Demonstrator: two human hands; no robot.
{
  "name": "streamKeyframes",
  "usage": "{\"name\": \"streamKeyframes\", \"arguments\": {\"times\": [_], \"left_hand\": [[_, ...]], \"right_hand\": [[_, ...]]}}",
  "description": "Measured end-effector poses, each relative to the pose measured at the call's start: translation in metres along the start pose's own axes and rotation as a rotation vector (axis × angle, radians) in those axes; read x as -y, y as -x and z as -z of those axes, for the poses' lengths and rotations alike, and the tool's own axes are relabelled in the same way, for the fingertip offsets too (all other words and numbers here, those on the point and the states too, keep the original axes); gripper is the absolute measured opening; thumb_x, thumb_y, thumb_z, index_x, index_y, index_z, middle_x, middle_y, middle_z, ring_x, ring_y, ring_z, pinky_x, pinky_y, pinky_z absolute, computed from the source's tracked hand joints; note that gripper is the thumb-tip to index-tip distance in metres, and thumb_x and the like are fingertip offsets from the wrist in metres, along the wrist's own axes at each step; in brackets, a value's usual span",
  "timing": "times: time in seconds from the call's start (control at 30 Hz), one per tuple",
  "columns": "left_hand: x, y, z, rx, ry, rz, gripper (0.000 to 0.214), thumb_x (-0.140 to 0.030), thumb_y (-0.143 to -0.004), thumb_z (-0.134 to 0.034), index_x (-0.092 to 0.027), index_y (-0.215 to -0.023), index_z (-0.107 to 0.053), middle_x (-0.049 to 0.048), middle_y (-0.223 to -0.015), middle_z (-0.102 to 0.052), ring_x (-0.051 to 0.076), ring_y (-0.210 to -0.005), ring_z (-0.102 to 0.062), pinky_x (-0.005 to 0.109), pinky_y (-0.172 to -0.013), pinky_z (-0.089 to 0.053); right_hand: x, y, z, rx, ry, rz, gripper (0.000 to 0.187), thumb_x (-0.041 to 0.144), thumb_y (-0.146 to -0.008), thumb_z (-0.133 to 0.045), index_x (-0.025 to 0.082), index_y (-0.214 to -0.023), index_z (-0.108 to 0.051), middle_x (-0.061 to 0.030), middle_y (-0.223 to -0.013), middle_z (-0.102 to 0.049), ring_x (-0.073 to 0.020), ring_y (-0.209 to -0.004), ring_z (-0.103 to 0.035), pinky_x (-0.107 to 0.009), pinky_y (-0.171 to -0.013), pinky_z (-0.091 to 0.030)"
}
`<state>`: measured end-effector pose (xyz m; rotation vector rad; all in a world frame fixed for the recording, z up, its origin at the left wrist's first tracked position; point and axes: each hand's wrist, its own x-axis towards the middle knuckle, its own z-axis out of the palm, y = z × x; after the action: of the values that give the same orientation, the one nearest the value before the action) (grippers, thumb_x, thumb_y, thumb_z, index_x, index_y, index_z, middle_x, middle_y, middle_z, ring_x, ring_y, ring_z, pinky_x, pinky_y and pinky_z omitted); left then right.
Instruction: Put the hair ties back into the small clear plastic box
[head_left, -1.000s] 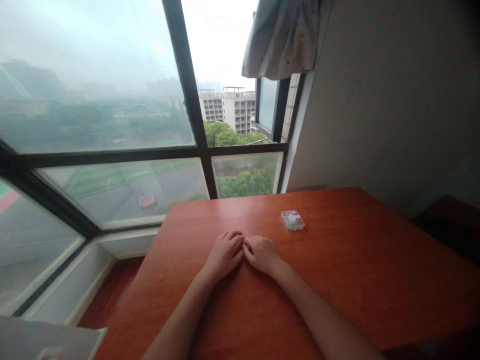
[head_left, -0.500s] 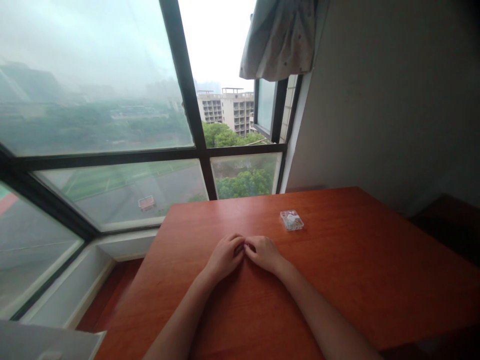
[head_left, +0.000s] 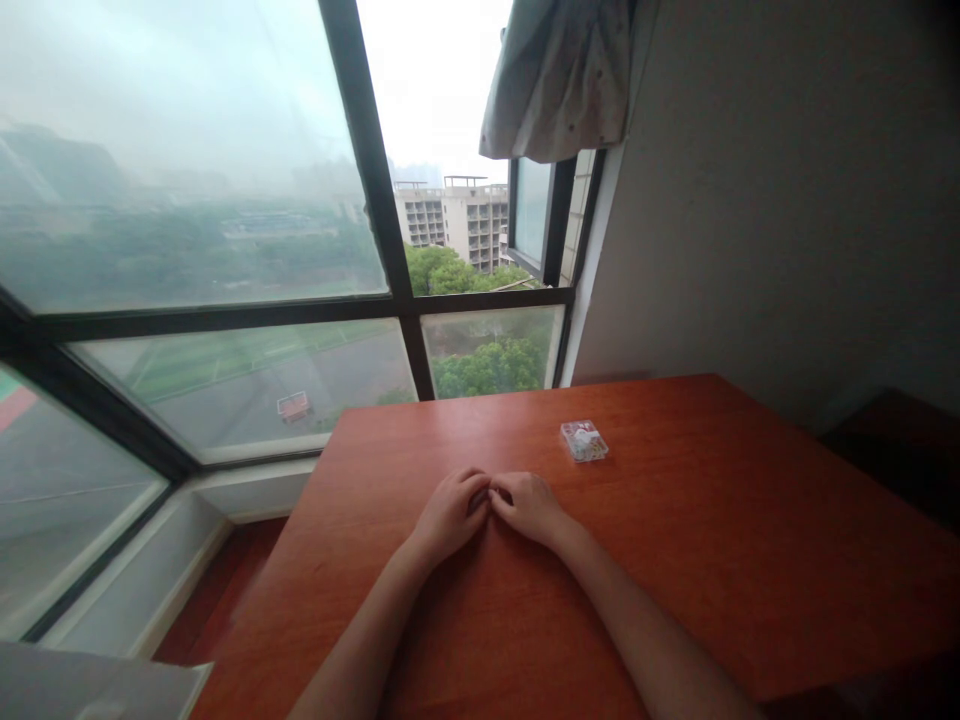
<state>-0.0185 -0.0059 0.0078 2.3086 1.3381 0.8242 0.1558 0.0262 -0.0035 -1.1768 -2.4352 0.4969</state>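
My left hand [head_left: 452,513] and my right hand [head_left: 529,507] rest on the reddish-brown wooden table [head_left: 675,540], their fingertips meeting in the middle. Both have curled, closed fingers. Whatever may be between the fingertips is hidden or too small to name. Beyond my right hand, a little to its right, lies a small clear plastic box [head_left: 584,441]. Small pieces and a white patch show through its lid, but their kind cannot be made out. Neither hand touches the box.
Past the table's far and left edges stands a large window with dark frames [head_left: 225,322]. A pale curtain [head_left: 559,85] hangs at the top, by an outward-swung pane [head_left: 532,215]. A plain wall [head_left: 750,220] rises behind the table on the right.
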Motion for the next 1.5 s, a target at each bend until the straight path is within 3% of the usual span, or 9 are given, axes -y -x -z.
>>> {"name": "streamKeyframes", "arguments": {"times": [1.5], "left_hand": [[0.0022, 0.0006, -0.0007, -0.003, 0.018, -0.003, 0.02, -0.012, -0.082, -0.05, -0.019, -0.095, -0.063, 0.0065, -0.097, -0.062, 0.018, -0.09, -0.056, 0.028, -0.082, -0.045]], "right_hand": [[0.0003, -0.0002, -0.0004, -0.018, -0.016, -0.002, 0.022, 0.026, -0.091, -0.049, 0.023, -0.096, -0.07, -0.0036, -0.094, -0.073, -0.0156, -0.08, -0.063, -0.023, -0.067, -0.035]]}}
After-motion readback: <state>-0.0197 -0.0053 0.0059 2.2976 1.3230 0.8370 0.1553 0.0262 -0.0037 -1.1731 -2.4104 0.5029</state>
